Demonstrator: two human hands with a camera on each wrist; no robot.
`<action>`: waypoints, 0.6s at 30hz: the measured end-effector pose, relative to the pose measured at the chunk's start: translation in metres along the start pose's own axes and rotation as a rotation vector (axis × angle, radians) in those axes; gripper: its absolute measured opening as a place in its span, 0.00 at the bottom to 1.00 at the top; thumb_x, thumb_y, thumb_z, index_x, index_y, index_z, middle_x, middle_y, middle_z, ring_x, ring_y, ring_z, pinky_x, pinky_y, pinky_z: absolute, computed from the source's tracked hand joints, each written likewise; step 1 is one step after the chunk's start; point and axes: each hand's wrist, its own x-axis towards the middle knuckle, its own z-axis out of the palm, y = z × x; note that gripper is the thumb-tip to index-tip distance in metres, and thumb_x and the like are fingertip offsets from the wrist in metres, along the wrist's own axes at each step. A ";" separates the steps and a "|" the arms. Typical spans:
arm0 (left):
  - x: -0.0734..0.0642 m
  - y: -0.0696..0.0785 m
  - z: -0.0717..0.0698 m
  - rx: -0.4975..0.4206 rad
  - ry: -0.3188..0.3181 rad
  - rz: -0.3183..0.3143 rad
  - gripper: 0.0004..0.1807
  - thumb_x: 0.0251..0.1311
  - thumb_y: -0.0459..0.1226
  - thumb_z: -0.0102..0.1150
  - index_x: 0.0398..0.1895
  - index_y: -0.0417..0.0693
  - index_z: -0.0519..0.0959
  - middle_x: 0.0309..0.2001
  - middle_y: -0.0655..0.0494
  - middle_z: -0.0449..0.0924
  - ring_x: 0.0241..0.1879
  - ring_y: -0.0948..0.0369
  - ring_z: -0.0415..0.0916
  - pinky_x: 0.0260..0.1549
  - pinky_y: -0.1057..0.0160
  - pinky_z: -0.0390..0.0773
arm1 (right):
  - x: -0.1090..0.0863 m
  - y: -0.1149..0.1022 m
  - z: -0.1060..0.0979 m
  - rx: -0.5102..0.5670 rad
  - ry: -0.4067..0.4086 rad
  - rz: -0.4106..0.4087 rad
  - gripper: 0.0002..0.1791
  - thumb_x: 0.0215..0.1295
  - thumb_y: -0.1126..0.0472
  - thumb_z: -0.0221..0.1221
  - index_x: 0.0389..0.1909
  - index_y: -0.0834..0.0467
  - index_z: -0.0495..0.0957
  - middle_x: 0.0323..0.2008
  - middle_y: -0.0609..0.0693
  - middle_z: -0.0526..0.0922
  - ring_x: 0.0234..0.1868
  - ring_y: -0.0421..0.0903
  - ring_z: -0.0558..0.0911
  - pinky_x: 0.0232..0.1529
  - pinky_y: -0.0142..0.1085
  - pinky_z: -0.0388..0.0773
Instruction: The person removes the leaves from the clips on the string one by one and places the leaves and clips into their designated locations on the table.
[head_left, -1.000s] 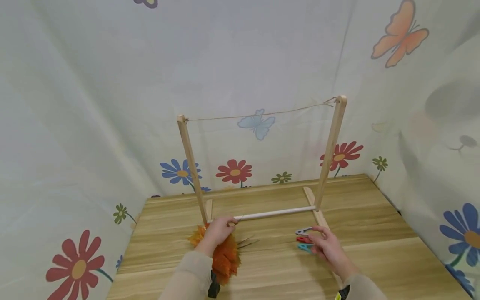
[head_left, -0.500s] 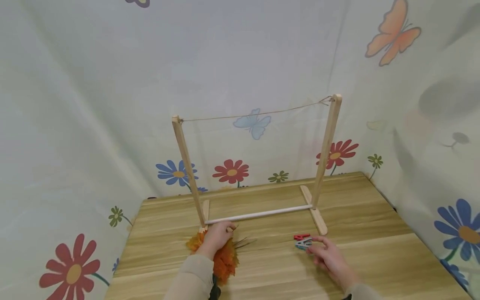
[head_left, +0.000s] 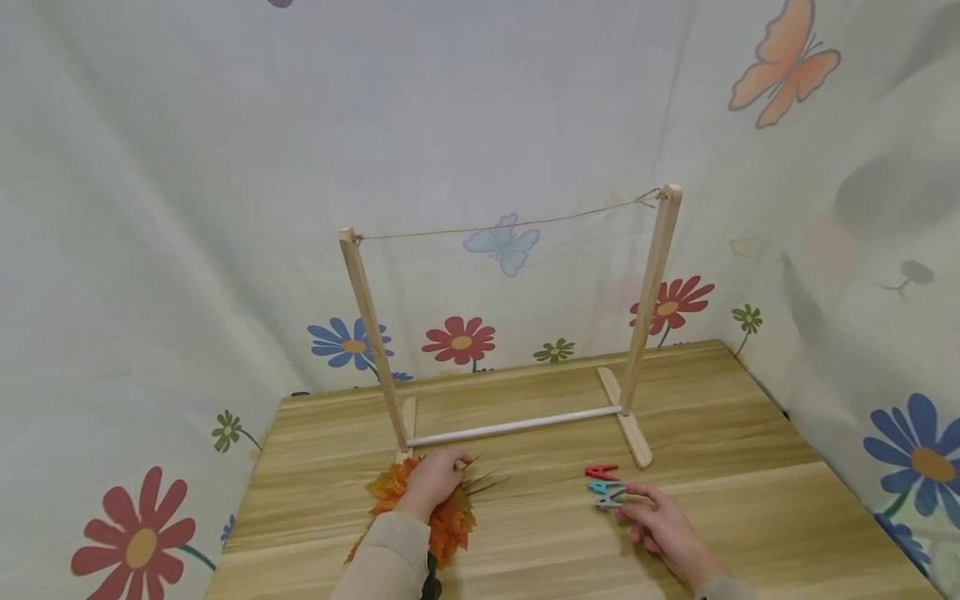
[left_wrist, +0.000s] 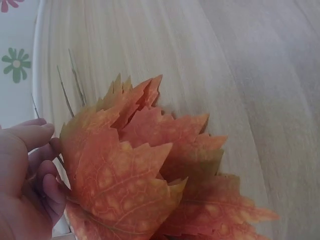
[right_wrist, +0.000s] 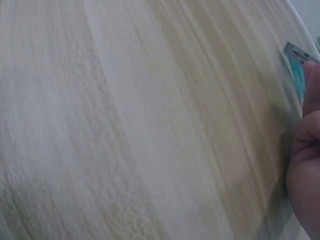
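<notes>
My left hand [head_left: 437,482] pinches the thin stem of an orange maple leaf at the left of the table. Beneath it lies a pile of orange and yellow maple leaves [head_left: 452,527], partly covered by the hand and sleeve. In the left wrist view the leaves [left_wrist: 125,180] overlap beside the fingers, with several stems sticking out past them. My right hand [head_left: 663,525] holds a grey clothespin [head_left: 609,500] between thumb and fingertip, low over the table. Just behind it are a teal clothespin [head_left: 602,486] and a red clothespin [head_left: 602,472].
A wooden frame [head_left: 651,308] stands behind the hands, with a string [head_left: 480,227] tied between its two posts. A white rod [head_left: 517,427] joins the posts low down. Flower-printed cloth walls surround the wood-grain table [head_left: 540,533].
My right hand has moved the grey clothespin from behind the red one toward the front, past the teal one. The left hand stays on the leaves, and the head view has shifted slightly.
</notes>
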 end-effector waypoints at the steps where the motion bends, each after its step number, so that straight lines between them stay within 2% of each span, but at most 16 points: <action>1: 0.001 0.000 0.000 -0.001 -0.002 -0.005 0.13 0.56 0.30 0.60 0.44 0.50 0.82 0.40 0.54 0.82 0.37 0.55 0.78 0.32 0.56 0.76 | 0.000 0.001 0.000 -0.002 -0.001 0.000 0.33 0.61 0.62 0.59 0.64 0.68 0.58 0.37 0.56 0.83 0.17 0.37 0.73 0.13 0.25 0.59; 11: 0.000 0.005 -0.002 -0.061 -0.014 -0.053 0.14 0.55 0.38 0.63 0.46 0.47 0.81 0.31 0.57 0.80 0.28 0.61 0.75 0.28 0.58 0.74 | 0.001 0.004 -0.003 -0.038 -0.032 -0.006 0.33 0.61 0.64 0.58 0.62 0.72 0.56 0.35 0.56 0.84 0.17 0.37 0.75 0.13 0.25 0.60; 18: 0.000 0.002 0.001 -0.103 0.007 -0.100 0.23 0.54 0.39 0.62 0.56 0.46 0.76 0.28 0.61 0.80 0.25 0.64 0.74 0.29 0.58 0.73 | -0.001 0.004 -0.002 -0.183 -0.025 -0.031 0.30 0.61 0.63 0.56 0.59 0.74 0.60 0.30 0.54 0.83 0.18 0.38 0.74 0.14 0.25 0.63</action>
